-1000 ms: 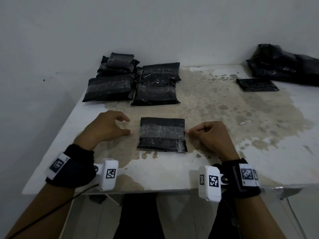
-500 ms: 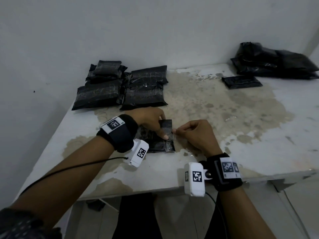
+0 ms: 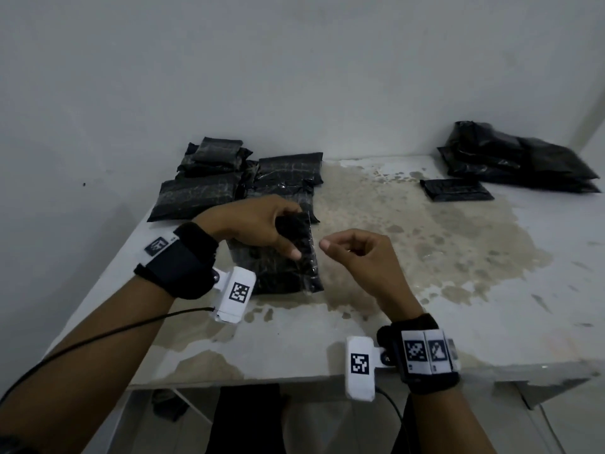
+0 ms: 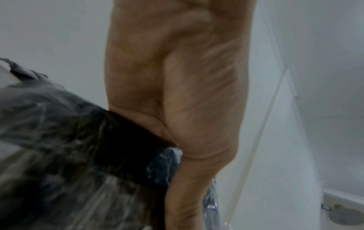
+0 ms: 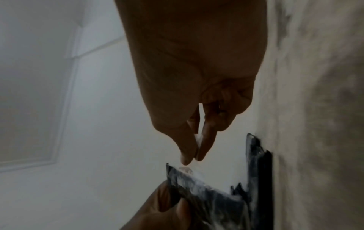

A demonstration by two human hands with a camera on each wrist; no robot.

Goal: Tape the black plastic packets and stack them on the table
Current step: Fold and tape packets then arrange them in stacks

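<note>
Left hand (image 3: pixel 258 226) gripping black packet (image 3: pixel 288 267) by far edge, fingers curled over it, tilting it up off stained counter (image 3: pixel 409 322) at near left; clear tape strip showing along packet's right edge; right hand (image 3: pixel 357 257) hovering just beside packet, thumb and forefinger pinching together, whether anything is sitting between them unclear, other fingers curling in; taped packet stack (image 3: pixel 235 181) lying far left; untaped packet pile (image 3: pixel 517 158) sitting far right, single packet (image 3: pixel 456 189) lying just beside it.
</note>
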